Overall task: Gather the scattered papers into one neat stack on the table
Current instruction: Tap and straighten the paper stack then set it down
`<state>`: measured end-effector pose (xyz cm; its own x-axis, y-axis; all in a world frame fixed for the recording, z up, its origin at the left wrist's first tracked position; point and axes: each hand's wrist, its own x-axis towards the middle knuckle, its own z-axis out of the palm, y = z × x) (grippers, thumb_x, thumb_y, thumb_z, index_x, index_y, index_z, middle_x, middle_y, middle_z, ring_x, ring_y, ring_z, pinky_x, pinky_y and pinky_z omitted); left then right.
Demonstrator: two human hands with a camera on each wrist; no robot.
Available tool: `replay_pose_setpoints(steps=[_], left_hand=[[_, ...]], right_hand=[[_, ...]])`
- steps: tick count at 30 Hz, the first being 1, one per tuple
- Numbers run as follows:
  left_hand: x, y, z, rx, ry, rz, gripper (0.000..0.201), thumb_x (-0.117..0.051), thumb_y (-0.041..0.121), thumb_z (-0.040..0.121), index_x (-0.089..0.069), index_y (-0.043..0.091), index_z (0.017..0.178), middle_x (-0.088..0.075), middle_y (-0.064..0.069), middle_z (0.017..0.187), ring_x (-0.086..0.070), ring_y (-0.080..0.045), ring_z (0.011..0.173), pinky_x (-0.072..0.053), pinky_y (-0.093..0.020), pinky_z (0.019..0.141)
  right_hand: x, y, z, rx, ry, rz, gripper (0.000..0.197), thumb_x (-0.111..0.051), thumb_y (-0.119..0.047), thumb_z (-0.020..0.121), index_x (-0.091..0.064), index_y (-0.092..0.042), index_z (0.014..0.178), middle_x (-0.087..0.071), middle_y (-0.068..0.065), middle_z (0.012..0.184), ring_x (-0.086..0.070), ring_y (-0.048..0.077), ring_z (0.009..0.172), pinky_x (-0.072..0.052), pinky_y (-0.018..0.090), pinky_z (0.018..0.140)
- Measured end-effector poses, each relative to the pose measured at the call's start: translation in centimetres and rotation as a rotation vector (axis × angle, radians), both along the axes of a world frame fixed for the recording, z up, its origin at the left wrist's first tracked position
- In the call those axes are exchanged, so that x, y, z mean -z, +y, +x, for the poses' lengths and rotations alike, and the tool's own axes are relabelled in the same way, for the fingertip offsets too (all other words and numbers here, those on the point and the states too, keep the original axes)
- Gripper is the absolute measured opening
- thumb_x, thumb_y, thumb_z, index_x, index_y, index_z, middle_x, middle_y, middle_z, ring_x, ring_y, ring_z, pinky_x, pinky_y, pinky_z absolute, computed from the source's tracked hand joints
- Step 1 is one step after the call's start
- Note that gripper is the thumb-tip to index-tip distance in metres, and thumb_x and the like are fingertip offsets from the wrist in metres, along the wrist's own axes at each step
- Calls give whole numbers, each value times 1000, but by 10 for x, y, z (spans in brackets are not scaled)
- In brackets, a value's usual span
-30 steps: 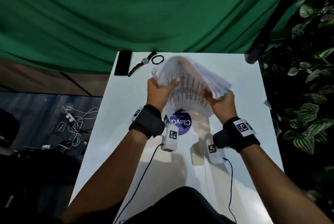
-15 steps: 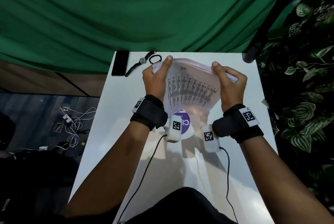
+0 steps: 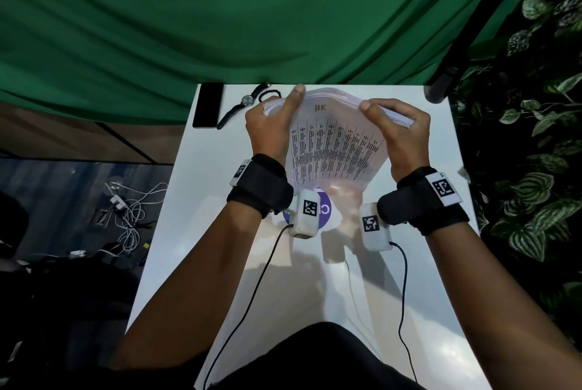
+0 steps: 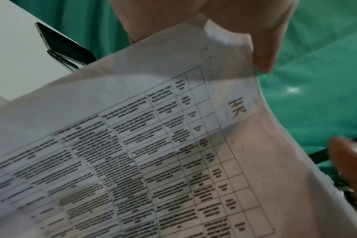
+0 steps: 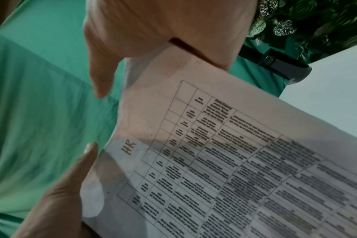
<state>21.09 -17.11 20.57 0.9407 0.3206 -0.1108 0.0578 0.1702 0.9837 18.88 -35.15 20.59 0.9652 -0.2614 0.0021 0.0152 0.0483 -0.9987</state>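
Note:
A bundle of printed papers [image 3: 337,144] stands on edge over the white table [image 3: 195,200], its front sheet a table of text marked "HR". My left hand [image 3: 271,125] grips the bundle's left edge, thumb up along the front sheet. My right hand [image 3: 400,131] grips the right edge, fingers curled over the top. In the left wrist view the front sheet [image 4: 173,145] fills the frame under my thumb [image 4: 265,53]. The right wrist view shows the same sheet [image 5: 224,161] with the left hand's thumb [image 5: 77,169] beside it. The bundle's lower edge is hidden behind the wrist cameras.
A black phone [image 3: 208,105], a wristwatch [image 3: 244,104] and a dark bracelet [image 3: 270,94] lie at the table's far left corner. A purple round sticker [image 3: 326,211] is on the table under the papers. Green cloth [image 3: 252,11] hangs behind; leafy plants [image 3: 535,153] stand right.
The loose, fanned bundle has been drawn together and turned upright. Both hands shifted from its lower part to its side edges and moved slightly away from me.

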Motion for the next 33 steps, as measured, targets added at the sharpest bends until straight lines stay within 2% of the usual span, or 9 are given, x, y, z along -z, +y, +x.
replay_pose_setpoints(steps=[5,10,12,14,16,18,24,29,33], left_hand=[[7,4,-1,64,9,69,29,-87,13,62,-67,12,84,-72,-8,87,-70,-24,81,-59,-38,80],[60,15,-8,201,270,72,32,-82,-4,64,-65,12,86,-72,-6,92,-70,-12,78,-59,-31,77],[99,20,-18,227,405,119,46,-86,7,58,-67,5,100,-72,-15,106,-71,-24,90,-58,-42,84],[163,30,-18,216,485,179,69,-89,29,47,-65,6,108,-71,-13,111,-69,-28,97,-58,-48,85],[192,33,-19,243,500,243,68,-91,42,43,-69,13,101,-73,-9,105,-69,-29,97,-58,-49,84],[157,29,-26,274,453,313,43,-88,33,55,-71,15,91,-74,-10,98,-70,-29,93,-58,-48,84],[113,34,-39,488,365,451,9,-68,20,87,-64,13,90,-61,12,68,-57,9,59,-44,-7,56],[167,32,-89,456,634,341,49,-72,32,81,-60,1,117,-65,-8,114,-62,-25,109,-48,-35,94],[181,32,-129,400,864,183,35,-68,18,86,-56,12,118,-59,0,124,-57,-21,102,-44,-30,93]], right_hand=[[20,-10,0,-150,47,-92,43,-89,-13,63,-69,-18,100,-74,-3,95,-70,13,91,-58,28,81],[95,-22,9,-147,386,-180,60,-92,-37,49,-67,-18,101,-72,3,100,-68,20,96,-56,40,86],[119,-22,7,-120,493,-205,76,-91,-44,44,-67,-6,106,-72,8,100,-68,15,85,-57,35,79],[147,-30,3,-135,552,-187,54,-91,-23,57,-72,1,101,-73,16,97,-67,6,69,-55,25,69],[169,-37,-1,-123,565,-325,33,-93,-25,54,-80,-14,82,-76,10,86,-72,7,71,-58,28,80],[180,-42,-5,-117,526,-343,46,-89,-37,59,-78,-12,96,-75,7,94,-72,17,90,-56,35,90],[132,-24,-39,-184,422,-341,14,-69,-22,87,-66,-9,92,-67,6,80,-63,15,70,-51,17,61],[196,-19,-86,-226,681,-314,35,-66,-35,87,-66,-7,108,-71,14,104,-66,26,96,-54,41,89],[232,-26,-122,-186,856,-178,49,-71,-58,64,-70,-21,96,-74,-1,99,-69,25,96,-53,49,93]])
